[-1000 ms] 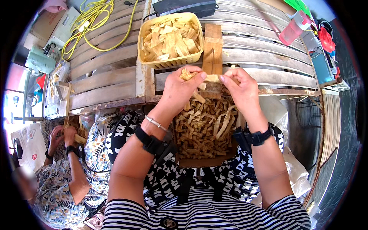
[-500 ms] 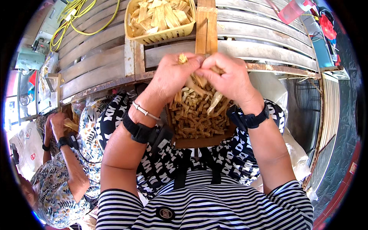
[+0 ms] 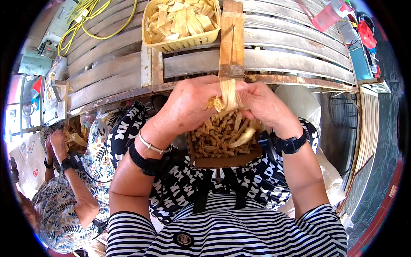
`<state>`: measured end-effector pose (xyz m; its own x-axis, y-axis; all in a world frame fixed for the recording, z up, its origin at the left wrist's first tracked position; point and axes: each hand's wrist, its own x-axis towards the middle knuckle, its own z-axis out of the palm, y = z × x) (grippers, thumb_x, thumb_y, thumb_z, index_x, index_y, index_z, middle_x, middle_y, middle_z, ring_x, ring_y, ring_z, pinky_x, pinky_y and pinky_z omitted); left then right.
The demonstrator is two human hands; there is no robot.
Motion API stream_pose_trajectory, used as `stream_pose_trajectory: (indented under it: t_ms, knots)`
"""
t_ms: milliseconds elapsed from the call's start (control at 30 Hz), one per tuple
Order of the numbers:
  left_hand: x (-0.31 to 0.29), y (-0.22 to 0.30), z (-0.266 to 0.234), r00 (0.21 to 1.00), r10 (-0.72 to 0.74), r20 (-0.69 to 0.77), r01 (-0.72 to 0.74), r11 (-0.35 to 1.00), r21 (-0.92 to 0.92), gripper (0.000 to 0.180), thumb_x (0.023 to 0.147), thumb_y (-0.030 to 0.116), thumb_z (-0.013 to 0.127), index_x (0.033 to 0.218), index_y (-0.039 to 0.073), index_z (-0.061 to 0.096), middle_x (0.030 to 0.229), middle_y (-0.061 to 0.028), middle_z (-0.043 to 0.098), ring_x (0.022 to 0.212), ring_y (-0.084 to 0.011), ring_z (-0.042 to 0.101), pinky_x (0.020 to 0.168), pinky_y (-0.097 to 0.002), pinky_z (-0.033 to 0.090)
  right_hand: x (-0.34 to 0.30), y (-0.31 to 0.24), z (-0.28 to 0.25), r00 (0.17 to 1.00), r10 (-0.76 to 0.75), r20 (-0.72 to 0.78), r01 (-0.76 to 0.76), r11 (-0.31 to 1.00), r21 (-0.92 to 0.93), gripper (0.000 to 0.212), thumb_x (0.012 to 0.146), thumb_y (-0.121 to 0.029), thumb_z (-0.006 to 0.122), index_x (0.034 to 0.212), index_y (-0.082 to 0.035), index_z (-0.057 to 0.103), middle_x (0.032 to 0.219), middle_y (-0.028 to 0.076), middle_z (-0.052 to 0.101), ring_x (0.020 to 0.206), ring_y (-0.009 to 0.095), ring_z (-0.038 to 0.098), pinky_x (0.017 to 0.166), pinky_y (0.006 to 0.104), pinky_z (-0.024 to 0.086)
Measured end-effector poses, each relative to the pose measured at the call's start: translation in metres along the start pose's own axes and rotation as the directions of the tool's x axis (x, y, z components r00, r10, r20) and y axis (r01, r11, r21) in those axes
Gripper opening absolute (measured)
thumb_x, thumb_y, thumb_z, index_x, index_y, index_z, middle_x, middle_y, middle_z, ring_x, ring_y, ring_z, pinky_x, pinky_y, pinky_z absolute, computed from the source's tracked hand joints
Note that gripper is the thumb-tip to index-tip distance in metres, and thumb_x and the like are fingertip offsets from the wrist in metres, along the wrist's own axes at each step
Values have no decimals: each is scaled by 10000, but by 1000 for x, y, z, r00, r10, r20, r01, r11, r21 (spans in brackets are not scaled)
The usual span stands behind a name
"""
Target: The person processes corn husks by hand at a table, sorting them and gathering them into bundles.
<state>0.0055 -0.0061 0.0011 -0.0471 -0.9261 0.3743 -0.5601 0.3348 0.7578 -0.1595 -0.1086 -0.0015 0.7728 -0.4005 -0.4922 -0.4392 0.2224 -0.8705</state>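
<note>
A pale strip of dried fibre (image 3: 227, 93), flat and yellowish, is held up between the two hands, just above a brown cardboard box (image 3: 222, 160) that rests on the person's lap. The left hand (image 3: 188, 105) has its grip pressed together on the strip from the left side, with the thumb against the fingers. The right hand (image 3: 265, 105) also has its grip pinching the same strip from the right, so both hands touch each other at the strip. One more curved strip (image 3: 244, 137) hangs down below the right hand, over the box. The box is full of many short tan strips lying in all directions.

On the left wrist there is a thin silver bracelet (image 3: 150, 145) and a black band (image 3: 139, 158); the right wrist carries a black watch (image 3: 291, 144).

Just beyond the hands stands a table (image 3: 291, 60) made of grey wooden slats. An upright wooden block (image 3: 232, 38) stands on it, directly behind the hands. Beside the block, to the left, is a yellow plastic basket (image 3: 184, 40) filled with folded pale strips. A yellow cable (image 3: 92, 19) lies at the far left of the table, and a pink bottle (image 3: 327, 15) at the far right.

At the lower left another person (image 3: 64, 201) in flowered clothes sits and holds similar strips.
</note>
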Motion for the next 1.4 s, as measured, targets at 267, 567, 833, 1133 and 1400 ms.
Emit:
stream_pose_trajectory:
  t_ms: [267,567,833,1133,1400]
  knots:
    - [-8,-8,5,970,164,-179,-129,973,192,288,669,37,683,953,82,674,859,-97,615,754,-240,616,650,-279,514,2,14,26,995,-76,68,-3,642,767,132,893,-163,578,928,-47,630,715,-8,577,499,35,425,449,163,330]
    - [-7,-2,1,959,-279,44,281,956,-79,194,732,88,623,919,38,634,998,-133,631,875,-309,613,736,-348,508,0,21,20,806,-534,-257,482,843,-239,205,900,-164,576,804,16,601,631,28,551,556,99,484,530,228,408]
    - [-12,-3,2,988,-142,57,133,982,137,101,736,24,627,834,5,640,998,-133,636,880,-268,625,744,-329,503,3,18,24,843,-524,-124,410,774,-482,252,882,-201,543,764,19,572,589,63,520,537,126,453,522,267,397]
    - [-10,19,-36,888,-440,-136,174,594,-785,78,829,-2,577,811,-50,635,996,-86,606,898,-154,558,817,-256,439,-7,18,15,968,-203,146,96,841,533,369,933,-366,495,786,-41,589,575,-36,465,495,47,349,468,198,283]
    - [-9,1,-30,776,-616,138,487,446,-751,234,803,143,695,997,22,646,909,-76,646,809,-105,577,726,-226,471,-4,13,9,987,-164,2,139,846,514,346,936,-327,492,747,-43,553,503,-67,348,432,40,251,433,202,200]
